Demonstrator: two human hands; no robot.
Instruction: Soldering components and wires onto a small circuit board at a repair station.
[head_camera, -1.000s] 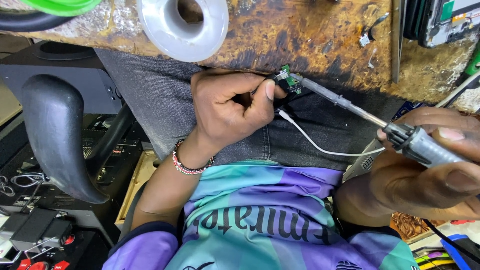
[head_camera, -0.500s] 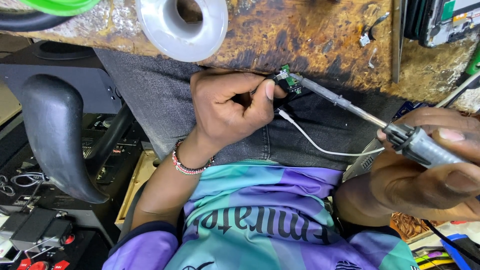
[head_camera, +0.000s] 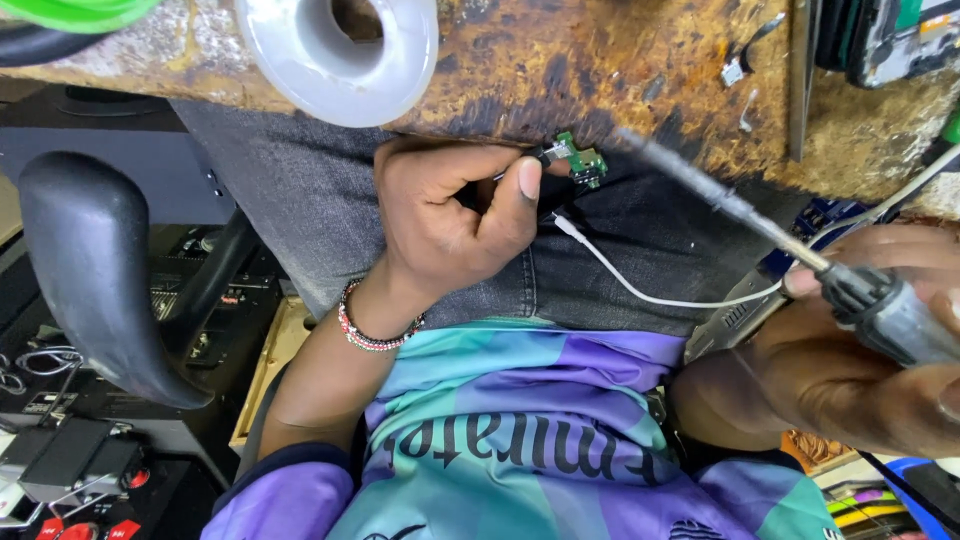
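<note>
My left hand (head_camera: 450, 220), a beaded bracelet on its wrist, pinches a thin tool that holds a small green circuit board (head_camera: 578, 160) against the edge of the worn wooden bench (head_camera: 560, 60). My right hand (head_camera: 860, 380) grips the grey handle of a soldering iron (head_camera: 880, 305). The iron's long metal shaft slants up and left, and its tip sits just right of the board, a little apart from it. A white cable (head_camera: 640, 285) runs from under the board across my lap toward my right hand.
A grey spool (head_camera: 300, 60) lies on the bench at top left, beside a green object in the corner. An opened device (head_camera: 890, 35) and a metal strip (head_camera: 797, 80) lie at top right. A black chair armrest (head_camera: 90, 270) and electronics clutter are at left.
The soldering iron's tip has lifted off the green board and shifted right and up. My left hand and the board stay about where they were.
</note>
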